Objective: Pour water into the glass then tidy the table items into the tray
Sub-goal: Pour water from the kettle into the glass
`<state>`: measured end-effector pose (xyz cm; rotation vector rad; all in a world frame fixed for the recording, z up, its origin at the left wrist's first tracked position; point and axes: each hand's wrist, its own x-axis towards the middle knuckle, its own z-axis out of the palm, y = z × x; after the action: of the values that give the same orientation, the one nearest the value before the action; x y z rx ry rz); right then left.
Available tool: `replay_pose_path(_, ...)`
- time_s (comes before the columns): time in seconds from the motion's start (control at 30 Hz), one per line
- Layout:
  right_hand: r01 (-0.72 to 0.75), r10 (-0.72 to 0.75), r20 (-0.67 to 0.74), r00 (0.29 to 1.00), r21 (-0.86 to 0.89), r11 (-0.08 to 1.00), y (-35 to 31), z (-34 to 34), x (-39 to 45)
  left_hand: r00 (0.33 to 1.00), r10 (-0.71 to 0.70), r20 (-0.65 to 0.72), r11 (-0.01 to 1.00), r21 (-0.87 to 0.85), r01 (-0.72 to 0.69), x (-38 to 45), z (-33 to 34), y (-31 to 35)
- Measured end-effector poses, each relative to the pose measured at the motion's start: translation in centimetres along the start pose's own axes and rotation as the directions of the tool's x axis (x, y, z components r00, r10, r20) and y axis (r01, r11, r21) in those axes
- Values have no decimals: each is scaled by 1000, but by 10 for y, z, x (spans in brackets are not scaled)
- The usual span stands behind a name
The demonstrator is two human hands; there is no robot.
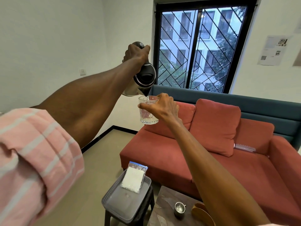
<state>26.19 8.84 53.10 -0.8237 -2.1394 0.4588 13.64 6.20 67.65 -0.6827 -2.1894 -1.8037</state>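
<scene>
Your left hand (136, 53) is wrapped around the handle of the black and stainless-steel electric kettle (142, 77), fingers curled tight and the thumb set near the lid button. The kettle is tipped forward and down, its spout directly over the rim of the clear cut-glass tumbler (148, 110).

The step in hand is the pour. A thin stream appears to leave the spout, though it is too fine to confirm at this range; the tumbler shows a little water at its base, so judge the fill as barely begun.

Your right hand (160, 106) holds the tumbler in the air, well above the furniture. The thumb crosses the near face just below the rim and the fingers (164, 97) curl over the far side, so the glass sits between thumb and fingers with its lower half clear of the hand.

Next move: keep the spout over the rim, hold the tumbler level, and bring the kettle upright once the level is sufficient. Both items are unsupported, so any drift between them would spill onto the floor or the red fabric sofa (211, 144).

Below, the grey perforated plastic tray (114, 201) rests on a dark stool (151, 198) and already holds a clear zip bag of white granules (134, 177). To its right, the dark wooden table (164, 209) carries a small metal cup (180, 207) and a yellow-brown wooden object (201, 211), partly hidden by your right arm. These remain to be moved to the tray.
</scene>
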Motion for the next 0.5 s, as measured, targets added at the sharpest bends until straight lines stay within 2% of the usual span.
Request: replay_pose_path(0.5,-1,1,4,1000,-13,1000,1,2,-1,1000,-5,-2,1000,7,5,4,5,-5)
